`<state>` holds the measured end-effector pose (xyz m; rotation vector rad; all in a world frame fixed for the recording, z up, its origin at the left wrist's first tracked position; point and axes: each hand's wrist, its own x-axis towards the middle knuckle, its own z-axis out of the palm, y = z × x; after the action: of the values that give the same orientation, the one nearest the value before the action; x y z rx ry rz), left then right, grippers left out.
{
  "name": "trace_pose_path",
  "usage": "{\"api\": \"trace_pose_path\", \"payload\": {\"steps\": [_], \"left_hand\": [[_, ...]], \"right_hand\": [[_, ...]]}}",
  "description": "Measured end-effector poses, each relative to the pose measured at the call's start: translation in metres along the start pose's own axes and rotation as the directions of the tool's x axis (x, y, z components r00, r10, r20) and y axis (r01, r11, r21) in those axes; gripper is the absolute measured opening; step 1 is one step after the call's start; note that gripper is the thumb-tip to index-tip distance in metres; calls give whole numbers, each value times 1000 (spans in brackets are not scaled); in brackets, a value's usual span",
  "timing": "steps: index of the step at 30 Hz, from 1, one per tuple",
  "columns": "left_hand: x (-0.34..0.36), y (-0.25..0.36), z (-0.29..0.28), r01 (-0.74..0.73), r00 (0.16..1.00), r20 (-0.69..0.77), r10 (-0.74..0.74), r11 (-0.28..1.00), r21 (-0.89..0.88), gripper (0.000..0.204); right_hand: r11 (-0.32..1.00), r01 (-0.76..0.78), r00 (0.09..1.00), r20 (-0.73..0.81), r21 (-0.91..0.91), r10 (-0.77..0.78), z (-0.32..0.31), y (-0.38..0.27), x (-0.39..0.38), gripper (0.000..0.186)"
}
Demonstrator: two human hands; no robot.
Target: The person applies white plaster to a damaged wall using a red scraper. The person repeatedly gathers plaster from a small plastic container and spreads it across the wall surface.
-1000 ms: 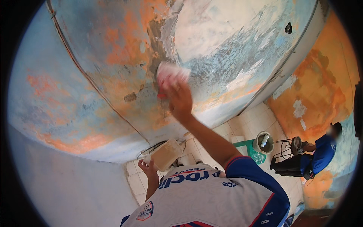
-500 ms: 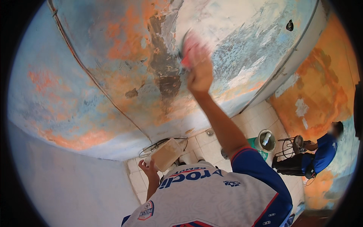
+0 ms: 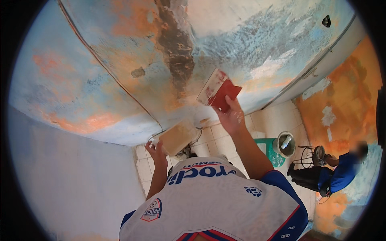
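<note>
My right hand point(image 3: 231, 117) is closed on a red putty spreader point(image 3: 226, 95), its pale edge smeared with putty. The spreader is held up in front of the wall, tilted, and I cannot tell whether it touches. Lower and to the left, my left hand point(image 3: 157, 153) grips the near left corner of a flat beige board point(image 3: 179, 137), and a whitish bit shows between the fingers. The wall point(image 3: 249, 52) carries worn blue and orange paint, a broad pale putty patch point(image 3: 225, 16) at the top and a dark bare strip point(image 3: 173, 44).
A cable point(image 3: 102, 63) runs down the wall on the left. On the tiled floor to the right, a grey bucket point(image 3: 284, 138) with a whitish object inside stands on a green stool point(image 3: 270, 149). Beyond, a person in blue point(image 3: 341, 170) sits by a dark metal stool point(image 3: 309, 154).
My right hand has come down and away from the pale patch with the spreader, which now shows its flat red face. The left hand still holds the board, and the view has shifted slightly.
</note>
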<state>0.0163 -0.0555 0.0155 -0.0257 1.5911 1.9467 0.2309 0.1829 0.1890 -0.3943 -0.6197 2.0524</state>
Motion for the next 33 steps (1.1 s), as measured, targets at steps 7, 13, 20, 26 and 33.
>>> {"api": "trace_pose_path", "payload": {"steps": [7,13,20,26,33], "left_hand": [[-36,12,101,11,992,125,-5,999,-44,71],[-84,12,188,-109,936,317,151,983,-145,65],[-141,18,258,-224,870,389,302,946,-235,65],[-166,7,287,-322,854,359,376,925,-202,71],[-182,-2,309,-395,777,476,412,908,-141,76]], "right_hand": [[782,336,942,204,-524,-267,-37,-54,-48,34],[-215,675,709,701,-706,-73,-70,-108,-88,44],[-395,638,743,663,-661,93,-100,-154,-124,41],[-349,653,733,676,-673,69,-137,-222,-148,39],[-274,718,674,738,-640,43,-109,-265,-109,35]]}}
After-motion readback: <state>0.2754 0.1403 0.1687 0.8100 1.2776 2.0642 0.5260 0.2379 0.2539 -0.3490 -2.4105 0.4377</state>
